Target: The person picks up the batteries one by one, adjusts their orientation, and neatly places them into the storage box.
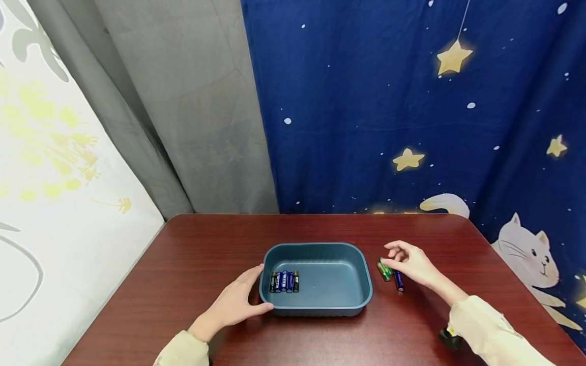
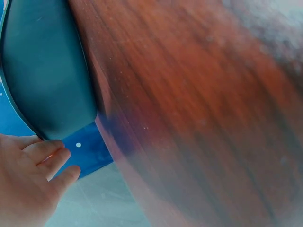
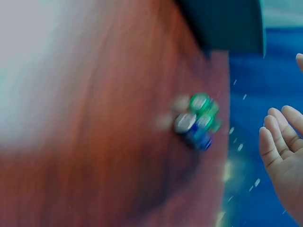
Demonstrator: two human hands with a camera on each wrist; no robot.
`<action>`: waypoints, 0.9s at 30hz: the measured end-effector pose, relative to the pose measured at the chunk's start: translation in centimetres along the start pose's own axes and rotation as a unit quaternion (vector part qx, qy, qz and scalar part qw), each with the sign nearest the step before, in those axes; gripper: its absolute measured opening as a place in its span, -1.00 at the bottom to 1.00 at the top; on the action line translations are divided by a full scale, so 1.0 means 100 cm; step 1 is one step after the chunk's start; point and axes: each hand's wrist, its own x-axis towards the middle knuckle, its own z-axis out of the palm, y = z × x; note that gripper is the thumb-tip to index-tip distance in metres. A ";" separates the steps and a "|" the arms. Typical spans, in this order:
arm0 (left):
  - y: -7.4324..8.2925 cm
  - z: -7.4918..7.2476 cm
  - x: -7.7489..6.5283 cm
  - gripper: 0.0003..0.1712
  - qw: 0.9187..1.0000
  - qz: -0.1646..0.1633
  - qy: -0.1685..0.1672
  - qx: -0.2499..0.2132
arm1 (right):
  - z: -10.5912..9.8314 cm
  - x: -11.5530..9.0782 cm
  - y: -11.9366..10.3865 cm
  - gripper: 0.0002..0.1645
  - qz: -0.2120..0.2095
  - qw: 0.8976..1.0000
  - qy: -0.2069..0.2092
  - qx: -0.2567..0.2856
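Note:
A blue-grey plastic bin [image 1: 329, 287] stands on the table, with a row of several blue and black batteries [image 1: 284, 281] lying side by side at its left end. My left hand [image 1: 235, 300] rests on the bin's left side, thumb at the near corner and fingers along the rim. In the left wrist view those fingers [image 2: 45, 153] lie fairly straight against the bin's edge. To the right of the bin, green batteries [image 1: 383, 271] and a blue battery [image 1: 398, 281] lie together on the table. Just over them hovers my right hand [image 1: 412, 262], fingers loosely bent and holding nothing.
The dark red wooden table [image 1: 220, 234] has a blue starry curtain [image 1: 366, 101] and a grey curtain [image 1: 192, 101] behind it. A white patterned cloth [image 1: 68, 229] hangs at the left. A small black object [image 1: 449, 339] shows beneath the right sleeve.

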 end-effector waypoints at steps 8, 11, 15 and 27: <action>-0.002 0.002 0.000 0.04 1.000 0.000 0.000 -0.002 | -0.009 -0.016 0.030 -0.48 0.033 0.999 -0.010 -0.010; -0.002 0.002 0.000 0.05 1.000 0.002 0.001 -0.003 | -0.008 -0.022 0.037 -0.47 0.027 0.999 -0.026 -0.005; -0.002 0.002 0.000 0.05 1.000 0.004 0.002 -0.006 | -0.005 -0.027 0.044 -0.44 0.011 0.999 -0.048 -0.005; -0.001 0.001 0.000 0.05 1.000 0.005 0.001 -0.005 | 0.000 -0.029 0.054 -0.37 -0.018 0.997 -0.054 -0.060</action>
